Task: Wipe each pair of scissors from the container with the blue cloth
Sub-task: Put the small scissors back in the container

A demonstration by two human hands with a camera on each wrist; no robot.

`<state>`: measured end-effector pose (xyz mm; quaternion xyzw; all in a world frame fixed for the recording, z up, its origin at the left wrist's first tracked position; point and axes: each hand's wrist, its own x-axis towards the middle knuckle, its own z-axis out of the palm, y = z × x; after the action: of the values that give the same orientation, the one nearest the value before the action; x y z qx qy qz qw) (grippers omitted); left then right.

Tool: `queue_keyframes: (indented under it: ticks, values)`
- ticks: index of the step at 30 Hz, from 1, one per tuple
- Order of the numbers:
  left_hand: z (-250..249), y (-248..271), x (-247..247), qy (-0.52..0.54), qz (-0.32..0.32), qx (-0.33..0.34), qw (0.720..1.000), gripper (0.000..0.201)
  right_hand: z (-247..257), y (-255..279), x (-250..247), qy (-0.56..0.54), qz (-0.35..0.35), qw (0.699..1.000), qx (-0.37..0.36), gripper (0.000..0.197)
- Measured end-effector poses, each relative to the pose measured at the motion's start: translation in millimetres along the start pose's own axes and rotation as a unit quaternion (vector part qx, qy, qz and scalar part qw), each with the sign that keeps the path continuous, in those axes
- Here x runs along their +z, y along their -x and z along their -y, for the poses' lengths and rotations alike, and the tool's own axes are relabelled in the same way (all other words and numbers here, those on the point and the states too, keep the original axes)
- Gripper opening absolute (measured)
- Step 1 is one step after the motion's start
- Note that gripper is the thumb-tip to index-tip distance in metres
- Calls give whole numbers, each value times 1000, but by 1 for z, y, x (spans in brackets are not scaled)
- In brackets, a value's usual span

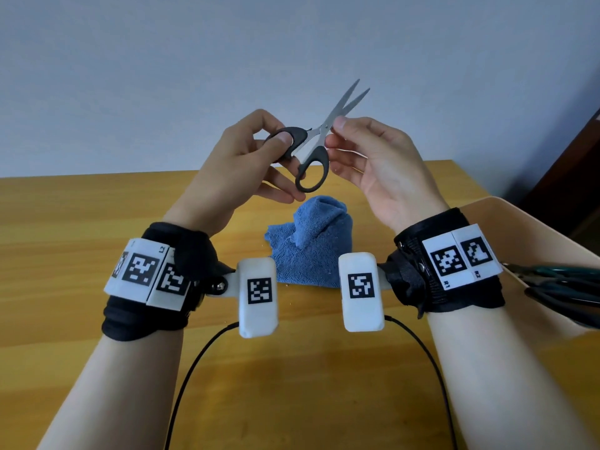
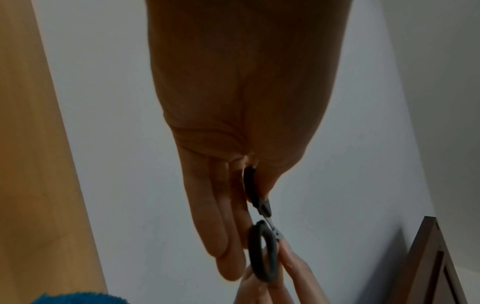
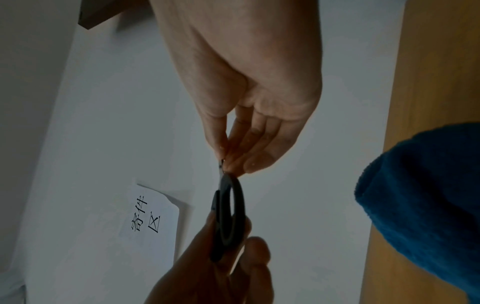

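**Scissors held up in both hands, cloth waiting on the table below**

From the head camera, the person is holding the black-handled scissors [image 1: 319,138] up in the air above the wooden table [image 1: 81,254]. The left hand [image 1: 240,167] is gripping the upper handle loop, thumb pressed across it. The right hand [image 1: 373,167] is pinching the blades near the pivot between thumb and forefinger, its other fingers loosely spread. The long axis is running from near-left to far-right, tips pointing up and away toward the wall, blades slightly parted. The blue cloth [image 1: 308,245] is lying crumpled on the table just below and nearer than both hands, between the two wrists; neither hand is touching it. I would judge the right hand the likelier one to drop for it, since the left has the firmer hold. At the right edge a beige container [image 1: 519,222] is showing more scissors inside.

From the left wrist, the palm is filling the frame and the fingers are lying along the dark handle; the lower loop is hanging free, with the other hand's fingertips beyond it.

From the right wrist, thumb and fingers are pinching the metal just above the loop, and the cloth is sitting at the right.
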<state>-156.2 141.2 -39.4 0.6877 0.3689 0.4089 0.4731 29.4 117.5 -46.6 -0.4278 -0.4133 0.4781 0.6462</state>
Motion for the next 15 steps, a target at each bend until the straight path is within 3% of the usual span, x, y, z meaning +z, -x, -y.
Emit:
queue_keyframes:
  ticks: [10, 15]
  values:
    - [6, -2, -6, -48, 32, -4, 998, 18, -6, -4, 2, -42, 36, 998, 1, 5]
    - [11, -1, -13, -80, 63, -6, 995, 24, -10, -3, 4, -18, 106, 994, 11, 24]
